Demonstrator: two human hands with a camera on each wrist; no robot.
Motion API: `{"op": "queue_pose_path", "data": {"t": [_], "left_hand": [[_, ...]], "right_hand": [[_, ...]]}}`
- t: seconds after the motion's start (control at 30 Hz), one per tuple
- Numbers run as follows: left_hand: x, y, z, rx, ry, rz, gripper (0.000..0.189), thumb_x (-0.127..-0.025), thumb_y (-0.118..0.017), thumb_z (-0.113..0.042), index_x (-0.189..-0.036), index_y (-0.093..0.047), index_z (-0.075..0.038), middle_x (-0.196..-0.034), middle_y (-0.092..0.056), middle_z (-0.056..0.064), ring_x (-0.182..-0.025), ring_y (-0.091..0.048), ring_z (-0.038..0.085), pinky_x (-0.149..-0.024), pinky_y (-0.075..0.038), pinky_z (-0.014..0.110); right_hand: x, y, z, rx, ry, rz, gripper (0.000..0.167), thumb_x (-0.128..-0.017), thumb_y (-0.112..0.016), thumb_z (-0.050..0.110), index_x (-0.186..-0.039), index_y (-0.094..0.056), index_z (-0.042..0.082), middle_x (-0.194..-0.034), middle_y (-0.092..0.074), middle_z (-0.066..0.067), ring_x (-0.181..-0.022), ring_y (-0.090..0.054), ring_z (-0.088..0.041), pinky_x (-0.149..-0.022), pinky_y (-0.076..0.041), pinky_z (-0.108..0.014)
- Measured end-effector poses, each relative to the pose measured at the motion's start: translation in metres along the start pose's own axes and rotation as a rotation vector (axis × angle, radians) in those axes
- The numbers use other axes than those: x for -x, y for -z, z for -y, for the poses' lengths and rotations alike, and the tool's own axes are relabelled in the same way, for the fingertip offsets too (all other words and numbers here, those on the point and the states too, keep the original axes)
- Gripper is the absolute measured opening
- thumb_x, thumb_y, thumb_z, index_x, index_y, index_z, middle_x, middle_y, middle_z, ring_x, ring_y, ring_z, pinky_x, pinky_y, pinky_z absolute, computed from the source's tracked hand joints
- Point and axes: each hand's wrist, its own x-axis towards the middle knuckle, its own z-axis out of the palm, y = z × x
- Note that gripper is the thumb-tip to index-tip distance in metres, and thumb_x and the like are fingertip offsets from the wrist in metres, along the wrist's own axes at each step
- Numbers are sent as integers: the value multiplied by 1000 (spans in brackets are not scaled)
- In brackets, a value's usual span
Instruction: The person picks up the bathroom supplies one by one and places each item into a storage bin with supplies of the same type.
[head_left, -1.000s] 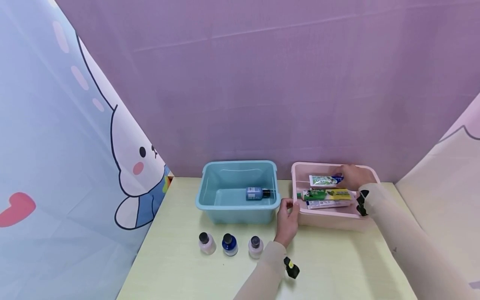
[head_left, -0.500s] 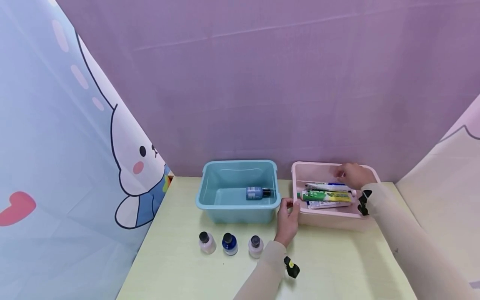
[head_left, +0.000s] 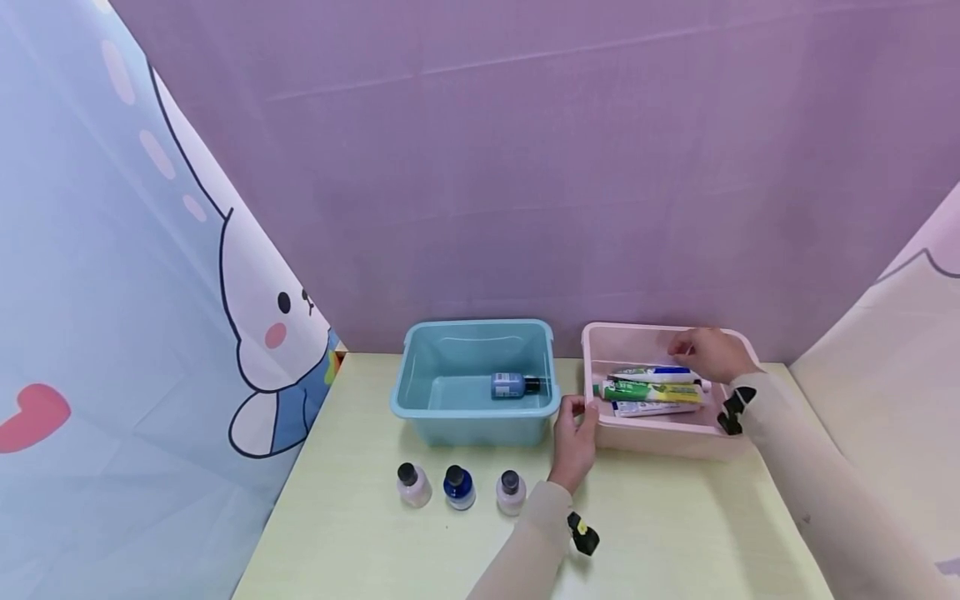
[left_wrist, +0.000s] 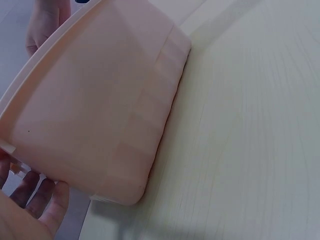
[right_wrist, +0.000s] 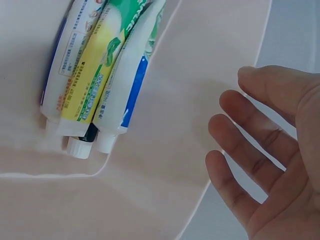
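My left hand (head_left: pixel 574 446) holds the left front corner of the pink plastic bin (head_left: pixel 660 443), its fingers against the outer end wall (left_wrist: pixel 57 195). Over the back right of that bin, my right hand (head_left: pixel 708 354) has its fingers loosely spread, with nothing between them in the right wrist view. Toothpaste tubes lie side by side on the bin's floor: a green and yellow tube (head_left: pixel 652 392), a white tube with a blue band (right_wrist: pixel 131 80) behind it, and a white and purple tube (head_left: pixel 645 409) in front.
Left of the pink bin stands a light blue bin (head_left: pixel 476 431) with a blue bottle (head_left: pixel 510 385) lying in it. A pink bottle (head_left: pixel 413 487), a dark blue bottle (head_left: pixel 459 490) and a pale lilac bottle (head_left: pixel 511 493) stand in front. A purple cloth (head_left: pixel 525 167) hangs behind.
My right hand has let go of the white toothpaste tube with the blue band, which now lies behind the green and yellow one. The fingers have lifted slightly off it. My left hand stays put.
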Motion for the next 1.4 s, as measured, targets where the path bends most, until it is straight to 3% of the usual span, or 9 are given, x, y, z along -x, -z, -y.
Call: {"op": "queue_pose_path", "data": {"t": [0.37, 0.57, 0.83, 1.23, 1.4], "left_hand": [[0, 0, 1, -21, -15, -4, 19, -107, -51, -42, -120, -55, -28, -130, -58, -8, -129, -54, 16, -109, -52, 40], [1, 1, -1, -31, -19, -6, 26, -106, -50, -49, -121, -55, -28, -131, -57, -8, -129, -54, 15, -111, -51, 41], [6, 5, 1, -76, -27, -19, 26, -107, -48, -47, -122, -55, -27, -133, -59, -5, -130, -55, 18, -109, -51, 41], [25, 16, -2, -88, -34, -17, 10, -104, -59, -32, -111, -57, -27, -118, -60, -11, -115, -57, 11, -94, -54, 31], [35, 25, -10, -116, -50, 60, 9, -103, -60, -30, -109, -59, -23, -111, -61, -11, -109, -56, 9, -91, -51, 29]], "right_hand": [[16, -5, 4, -15, 84, -110, 7, -92, -74, 11, -98, -78, 10, -86, -73, -2, -79, -62, -18, -71, -50, -33], [27, -8, 13, 23, 198, -246, 6, -86, -78, 8, -91, -79, 12, -83, -74, 3, -74, -63, -11, -70, -50, -32], [40, -16, 30, 61, 227, -332, 8, -84, -82, 15, -91, -80, 19, -86, -77, 6, -77, -69, -10, -73, -54, -35], [48, -26, 55, -17, 320, -292, 10, -88, -77, 9, -94, -78, 17, -93, -75, 7, -83, -67, -12, -76, -57, -36], [52, -27, 73, -42, 263, -269, 8, -90, -75, 13, -96, -78, 17, -87, -73, 7, -78, -65, -9, -70, -54, -34]]}}
